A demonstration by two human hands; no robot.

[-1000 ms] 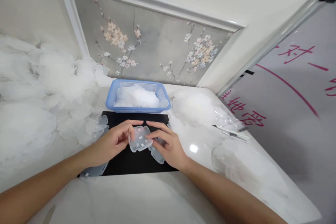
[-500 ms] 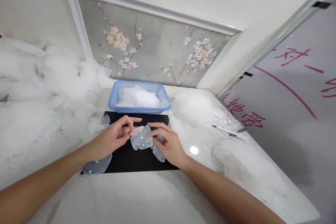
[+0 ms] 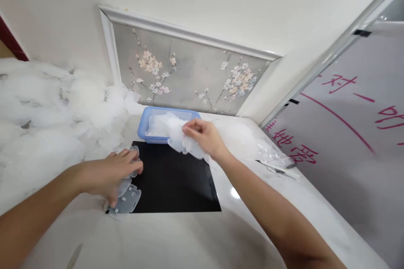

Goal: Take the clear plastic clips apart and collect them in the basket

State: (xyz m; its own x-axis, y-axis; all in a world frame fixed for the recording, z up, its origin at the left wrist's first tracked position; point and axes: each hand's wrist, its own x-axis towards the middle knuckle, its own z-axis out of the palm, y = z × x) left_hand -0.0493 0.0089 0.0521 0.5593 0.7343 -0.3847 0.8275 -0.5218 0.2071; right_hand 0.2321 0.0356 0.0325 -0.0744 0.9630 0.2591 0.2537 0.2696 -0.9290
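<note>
My right hand (image 3: pixel 203 136) pinches several thin, translucent white plastic pieces (image 3: pixel 184 143) at the front edge of a blue basket (image 3: pixel 143 124). Inside the basket lies a pile of similar whitish pieces (image 3: pixel 158 124). My left hand (image 3: pixel 116 172) is spread, thumb and fingers apart, over some translucent pieces along the left edge of a black mat (image 3: pixel 176 180). One of them, a rounded plate with small knobs and slots (image 3: pixel 129 199), shows below the fingers. The hand partly hides the others, and whether it grips any is unclear.
Large heaps of translucent white pieces (image 3: pixel 41 126) cover the left of the white marbled table (image 3: pixel 158 239). To the right lie another heap (image 3: pixel 236 134) and a clear plastic bag (image 3: pixel 274 153). A wall with a floral panel (image 3: pixel 195 67) stands behind, a whiteboard (image 3: pixel 347 155) at right.
My hands have moved apart. The right has gone up to the basket with several pieces; the left has come down onto the pieces at the mat's left edge. The mat's right side is now bare.
</note>
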